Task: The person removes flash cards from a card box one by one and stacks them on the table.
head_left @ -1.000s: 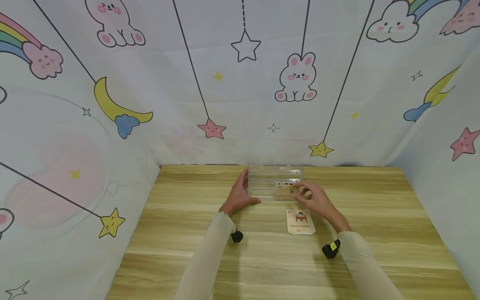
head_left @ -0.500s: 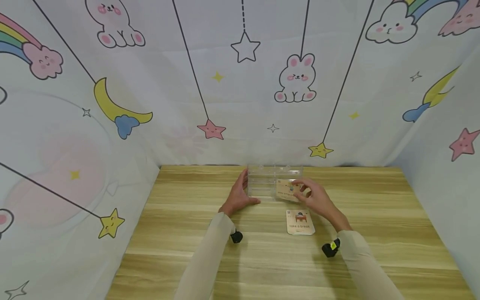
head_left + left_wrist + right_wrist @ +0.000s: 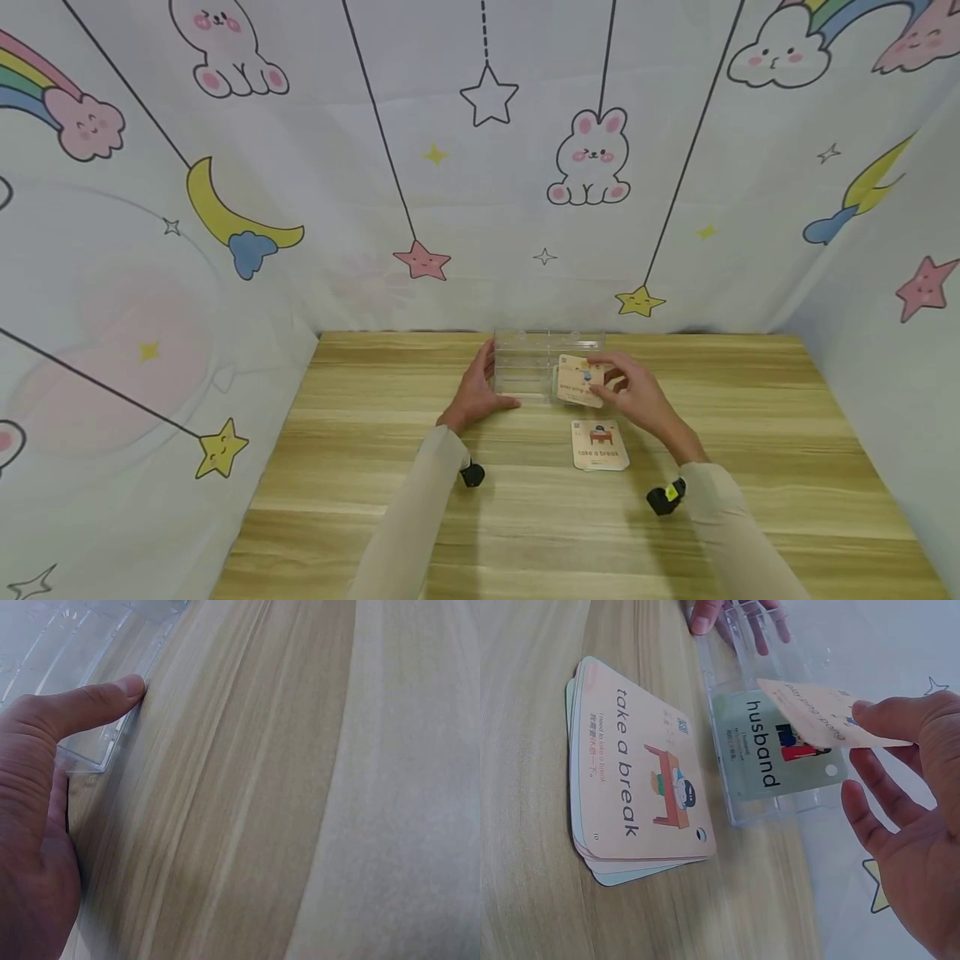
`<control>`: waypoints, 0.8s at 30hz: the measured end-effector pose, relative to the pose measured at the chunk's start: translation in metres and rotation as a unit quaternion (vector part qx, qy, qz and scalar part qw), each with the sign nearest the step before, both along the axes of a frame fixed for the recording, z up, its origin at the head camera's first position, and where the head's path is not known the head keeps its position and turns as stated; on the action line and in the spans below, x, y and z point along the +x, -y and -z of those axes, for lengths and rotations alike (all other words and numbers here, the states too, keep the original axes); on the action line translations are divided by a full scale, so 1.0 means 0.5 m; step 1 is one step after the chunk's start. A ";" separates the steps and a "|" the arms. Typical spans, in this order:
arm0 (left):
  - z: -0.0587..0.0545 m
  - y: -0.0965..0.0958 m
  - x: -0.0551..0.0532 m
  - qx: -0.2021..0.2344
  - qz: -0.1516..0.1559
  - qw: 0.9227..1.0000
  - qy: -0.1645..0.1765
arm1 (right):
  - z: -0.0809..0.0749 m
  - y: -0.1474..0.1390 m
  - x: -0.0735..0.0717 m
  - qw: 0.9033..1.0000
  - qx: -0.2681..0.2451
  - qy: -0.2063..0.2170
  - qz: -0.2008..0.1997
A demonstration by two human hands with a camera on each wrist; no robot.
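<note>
At the back of the table stands a clear plastic card rack (image 3: 522,360) with compartments. My left hand (image 3: 475,395) holds its left side, thumb (image 3: 112,701) along the front edge and the other fingers round the side. My right hand (image 3: 637,404) pinches a beige flashcard (image 3: 576,382) between thumb and fingers, tilted in front of the rack's lower right compartment. Behind it, in that compartment, sits a green flashcard (image 3: 744,754) reading "husband". A stack of flashcards (image 3: 630,772), "take a break" on top, lies on the table just in front of the rack.
The wood-grain table (image 3: 525,517) ends at a white cloth backdrop (image 3: 480,208) with cartoon rabbits, stars and moons, close behind the rack. More of this cloth hangs at the left and right sides. Each wrist wears a small black camera (image 3: 472,474).
My right hand has drawn the beige card out and slightly right, tilting it away from the compartment, so an edge of the card behind shows. My left hand has stayed on the rack.
</note>
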State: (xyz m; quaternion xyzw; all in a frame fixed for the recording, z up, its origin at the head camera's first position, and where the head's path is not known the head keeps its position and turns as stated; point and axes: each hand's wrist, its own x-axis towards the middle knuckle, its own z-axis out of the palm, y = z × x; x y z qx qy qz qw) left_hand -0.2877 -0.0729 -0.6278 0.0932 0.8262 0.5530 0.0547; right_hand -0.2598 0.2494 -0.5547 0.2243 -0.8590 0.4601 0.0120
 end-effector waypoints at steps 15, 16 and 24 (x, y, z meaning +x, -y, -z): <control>0.002 0.002 0.000 -0.004 0.006 1.000 -0.010 | -0.008 -0.031 0.025 0.998 -0.042 0.038 -0.030; 0.002 0.002 0.000 -0.004 0.006 1.000 -0.010 | -0.007 -0.034 0.028 0.997 -0.047 0.045 -0.032; 0.004 0.001 -0.002 -0.007 0.004 1.000 -0.010 | 0.004 -0.050 0.054 0.988 -0.053 0.139 -0.043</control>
